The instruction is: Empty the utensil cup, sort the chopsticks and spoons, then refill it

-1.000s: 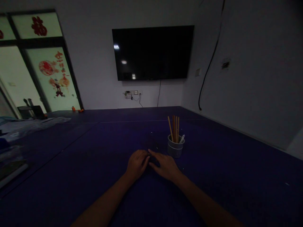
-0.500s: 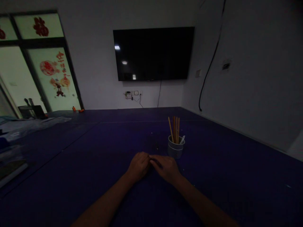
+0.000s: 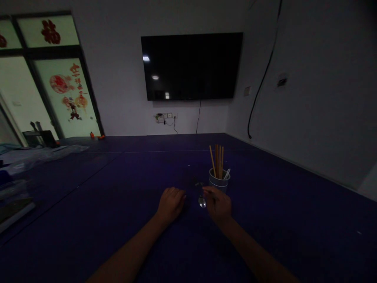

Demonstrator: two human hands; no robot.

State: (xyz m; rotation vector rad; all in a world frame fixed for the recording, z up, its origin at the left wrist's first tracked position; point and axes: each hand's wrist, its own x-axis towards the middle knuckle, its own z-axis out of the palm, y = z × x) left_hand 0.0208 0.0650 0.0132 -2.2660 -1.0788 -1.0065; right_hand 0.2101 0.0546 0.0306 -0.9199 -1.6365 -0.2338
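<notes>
My right hand (image 3: 218,204) is closed in a pinch on a small metal spoon (image 3: 202,202), whose shiny bowl points down beside the fingers. Most of its handle is hidden or too dark to make out. On the dark blue tabletop (image 3: 141,188), my left hand (image 3: 171,204) rests palm down with its fingers curled in, apart from the spoon; nothing shows in it. Just behind my right hand stands a grey cup (image 3: 217,183) holding several wooden chopsticks (image 3: 217,162) and a white handle (image 3: 226,174). A small thin dark object (image 3: 198,183) lies beyond the spoon.
Clear plastic sheeting (image 3: 44,157) and a dark box with upright handles (image 3: 41,138) are at the far left. A tray-like container (image 3: 16,210) sits at the left edge. Small orange items (image 3: 96,136) lie by the door. A wall (image 3: 318,129) bounds the right side.
My hands have come apart. The right hand has moved right, towards the cup, and the spoon now shows in its fingers. My left hand has stayed nearly in place.
</notes>
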